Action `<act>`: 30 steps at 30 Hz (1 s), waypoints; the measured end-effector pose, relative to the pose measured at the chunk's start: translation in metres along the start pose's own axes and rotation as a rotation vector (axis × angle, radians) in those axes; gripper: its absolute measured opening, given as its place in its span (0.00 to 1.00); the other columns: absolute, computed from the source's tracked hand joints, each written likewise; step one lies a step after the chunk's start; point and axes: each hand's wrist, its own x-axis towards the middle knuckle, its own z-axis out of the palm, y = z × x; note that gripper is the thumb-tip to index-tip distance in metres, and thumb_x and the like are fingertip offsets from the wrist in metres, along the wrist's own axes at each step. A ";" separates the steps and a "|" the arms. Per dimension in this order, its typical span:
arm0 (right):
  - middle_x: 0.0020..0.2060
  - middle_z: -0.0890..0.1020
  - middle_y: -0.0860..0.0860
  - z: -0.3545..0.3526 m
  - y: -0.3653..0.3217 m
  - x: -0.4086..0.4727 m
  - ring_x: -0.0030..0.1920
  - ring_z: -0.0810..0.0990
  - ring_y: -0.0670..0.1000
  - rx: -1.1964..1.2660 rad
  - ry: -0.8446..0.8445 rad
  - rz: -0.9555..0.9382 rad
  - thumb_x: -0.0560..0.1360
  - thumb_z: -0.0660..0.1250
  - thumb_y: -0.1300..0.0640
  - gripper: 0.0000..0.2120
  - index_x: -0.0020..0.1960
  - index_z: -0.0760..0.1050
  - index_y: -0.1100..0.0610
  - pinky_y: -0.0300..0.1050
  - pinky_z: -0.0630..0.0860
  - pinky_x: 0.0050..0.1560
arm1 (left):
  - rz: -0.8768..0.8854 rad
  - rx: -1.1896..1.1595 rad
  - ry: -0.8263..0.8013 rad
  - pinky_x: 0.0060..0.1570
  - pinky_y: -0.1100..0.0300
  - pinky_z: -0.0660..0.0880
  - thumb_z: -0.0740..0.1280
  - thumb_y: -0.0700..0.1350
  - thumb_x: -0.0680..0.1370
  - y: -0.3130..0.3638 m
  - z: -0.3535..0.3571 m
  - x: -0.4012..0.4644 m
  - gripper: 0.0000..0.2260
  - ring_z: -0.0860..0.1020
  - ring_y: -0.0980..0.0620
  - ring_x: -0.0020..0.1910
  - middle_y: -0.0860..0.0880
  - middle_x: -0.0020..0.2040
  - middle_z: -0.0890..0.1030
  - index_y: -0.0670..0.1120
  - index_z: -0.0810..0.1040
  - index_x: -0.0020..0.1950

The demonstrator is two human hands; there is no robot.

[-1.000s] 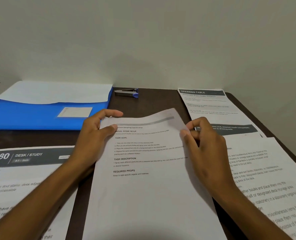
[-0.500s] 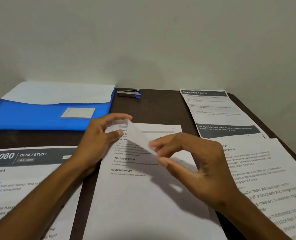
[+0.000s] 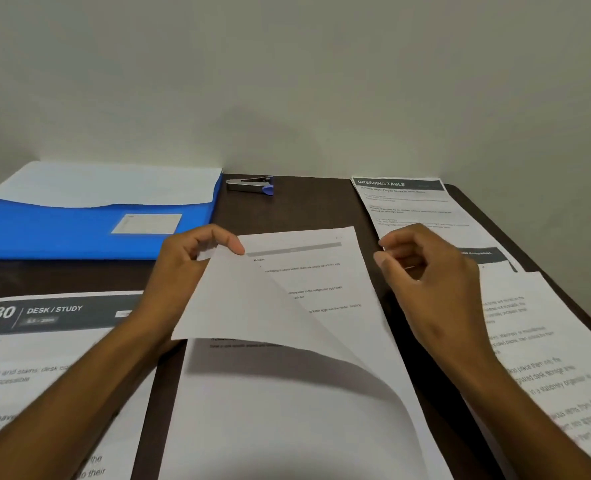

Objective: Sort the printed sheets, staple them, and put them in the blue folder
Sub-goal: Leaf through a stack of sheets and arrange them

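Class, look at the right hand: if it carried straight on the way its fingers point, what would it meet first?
The right hand points left, toward the middle stack. It would probably first meet the right edge of the printed page exposed under the folded-back top sheet. Its height above the paper is unclear.

We cannot read the body text on the lower sheet [image 3: 321, 268]: the print is too small and blurred, and the folded-back top sheet [image 3: 252, 306] hides its left part. The left hand [image 3: 176, 271] covers the top sheet's upper left corner. The right hand [image 3: 436, 285] hides part of the dressing-table sheet [image 3: 405, 206], whose small lines are illegible. The desk sheet [image 3: 45, 375] runs off the left and bottom edges; its text is blurred. The right sheet [image 3: 546, 358] is cut off at the right edge. The folder [image 3: 62, 233] is cut off at the left edge, and its label [image 3: 147, 223] is unreadable.
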 end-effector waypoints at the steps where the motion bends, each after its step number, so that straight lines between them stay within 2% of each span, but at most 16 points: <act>1: 0.44 0.84 0.40 0.001 -0.001 -0.001 0.43 0.83 0.41 -0.022 -0.040 0.012 0.78 0.75 0.47 0.07 0.53 0.80 0.46 0.36 0.82 0.47 | 0.006 0.002 0.002 0.31 0.68 0.79 0.72 0.35 0.77 0.000 0.000 0.000 0.09 0.86 0.57 0.40 0.55 0.45 0.85 0.50 0.82 0.49; 3: 0.41 0.83 0.39 0.005 -0.005 -0.004 0.41 0.82 0.41 -0.037 -0.104 0.026 0.76 0.76 0.43 0.11 0.53 0.79 0.46 0.29 0.75 0.42 | 0.017 0.005 0.006 0.32 0.68 0.80 0.72 0.36 0.76 0.001 -0.001 0.000 0.08 0.86 0.56 0.40 0.52 0.47 0.85 0.50 0.82 0.49; 5: 0.39 0.82 0.41 0.009 -0.006 -0.005 0.40 0.81 0.42 -0.021 -0.132 0.047 0.74 0.77 0.42 0.13 0.54 0.78 0.45 0.29 0.73 0.39 | 0.025 -0.008 -0.001 0.32 0.68 0.80 0.72 0.36 0.76 0.001 -0.002 0.001 0.09 0.86 0.55 0.41 0.52 0.48 0.85 0.50 0.82 0.50; 10: 0.37 0.83 0.44 0.010 -0.005 -0.005 0.39 0.82 0.45 0.093 -0.133 0.091 0.74 0.79 0.50 0.13 0.54 0.78 0.47 0.32 0.77 0.40 | 0.029 -0.004 0.013 0.31 0.69 0.78 0.72 0.33 0.77 0.003 0.000 -0.001 0.10 0.85 0.58 0.41 0.47 0.51 0.84 0.49 0.81 0.49; 14: 0.34 0.83 0.42 0.011 -0.006 -0.006 0.39 0.82 0.42 0.129 -0.082 0.063 0.74 0.79 0.53 0.12 0.50 0.77 0.46 0.27 0.74 0.39 | -0.003 -0.080 0.042 0.31 0.67 0.78 0.71 0.34 0.78 0.004 0.005 -0.004 0.09 0.85 0.57 0.42 0.48 0.54 0.83 0.48 0.82 0.49; 15: 0.34 0.83 0.41 0.011 -0.007 -0.007 0.40 0.82 0.41 0.123 -0.067 0.052 0.75 0.79 0.53 0.11 0.49 0.76 0.46 0.25 0.73 0.39 | -0.025 -0.108 0.052 0.36 0.62 0.81 0.72 0.35 0.78 0.003 0.006 -0.006 0.08 0.86 0.54 0.47 0.49 0.56 0.83 0.48 0.83 0.50; 17: 0.32 0.83 0.40 0.012 -0.007 -0.008 0.41 0.81 0.40 0.096 -0.042 0.029 0.75 0.78 0.53 0.10 0.48 0.76 0.47 0.23 0.70 0.40 | -0.057 -0.127 0.069 0.55 0.48 0.82 0.73 0.37 0.79 0.002 0.008 -0.007 0.08 0.81 0.48 0.60 0.55 0.57 0.83 0.50 0.85 0.51; 18: 0.31 0.82 0.42 0.013 -0.007 -0.008 0.40 0.81 0.40 0.076 -0.033 0.017 0.76 0.77 0.53 0.09 0.47 0.76 0.47 0.23 0.70 0.39 | -0.059 -0.108 0.075 0.63 0.46 0.77 0.72 0.37 0.79 0.002 0.008 -0.007 0.09 0.79 0.51 0.63 0.58 0.55 0.84 0.51 0.86 0.51; 19: 0.31 0.82 0.42 0.013 -0.007 -0.008 0.39 0.81 0.42 0.048 -0.021 0.002 0.77 0.76 0.53 0.09 0.46 0.76 0.48 0.24 0.70 0.38 | -0.061 -0.080 0.082 0.66 0.49 0.73 0.71 0.38 0.81 0.003 0.009 -0.007 0.09 0.77 0.57 0.62 0.61 0.54 0.83 0.52 0.85 0.51; 21: 0.37 0.83 0.44 0.014 -0.004 -0.009 0.39 0.81 0.43 -0.036 -0.002 -0.037 0.78 0.75 0.51 0.08 0.47 0.76 0.49 0.26 0.70 0.38 | -0.066 -0.057 0.102 0.59 0.59 0.70 0.69 0.37 0.82 0.004 0.010 -0.008 0.11 0.74 0.64 0.58 0.61 0.56 0.83 0.53 0.84 0.52; 23: 0.43 0.85 0.47 0.015 0.000 -0.011 0.41 0.82 0.46 -0.099 -0.002 -0.081 0.79 0.74 0.49 0.08 0.50 0.76 0.48 0.36 0.78 0.42 | -0.087 -0.094 0.119 0.50 0.65 0.74 0.68 0.37 0.83 0.004 0.010 -0.007 0.12 0.78 0.60 0.58 0.56 0.59 0.83 0.54 0.84 0.55; 25: 0.50 0.86 0.47 0.015 -0.001 -0.012 0.45 0.83 0.47 -0.061 0.005 -0.122 0.78 0.74 0.47 0.09 0.52 0.77 0.49 0.43 0.83 0.47 | -0.105 -0.125 0.118 0.43 0.66 0.79 0.68 0.36 0.82 0.004 0.010 -0.007 0.14 0.80 0.56 0.57 0.54 0.61 0.82 0.56 0.83 0.58; 28: 0.59 0.84 0.48 0.011 -0.009 -0.011 0.51 0.82 0.46 0.045 0.074 -0.242 0.76 0.72 0.46 0.10 0.51 0.79 0.52 0.38 0.79 0.52 | -0.103 -0.105 0.107 0.47 0.60 0.81 0.68 0.36 0.83 0.005 0.010 -0.007 0.17 0.81 0.52 0.58 0.55 0.62 0.81 0.59 0.83 0.60; 30: 0.56 0.85 0.46 0.004 -0.018 -0.013 0.50 0.82 0.45 0.137 0.053 -0.304 0.77 0.69 0.45 0.11 0.50 0.80 0.53 0.32 0.78 0.48 | -0.103 -0.087 0.092 0.48 0.55 0.83 0.67 0.36 0.83 0.006 0.010 -0.007 0.19 0.83 0.50 0.57 0.56 0.61 0.81 0.61 0.83 0.61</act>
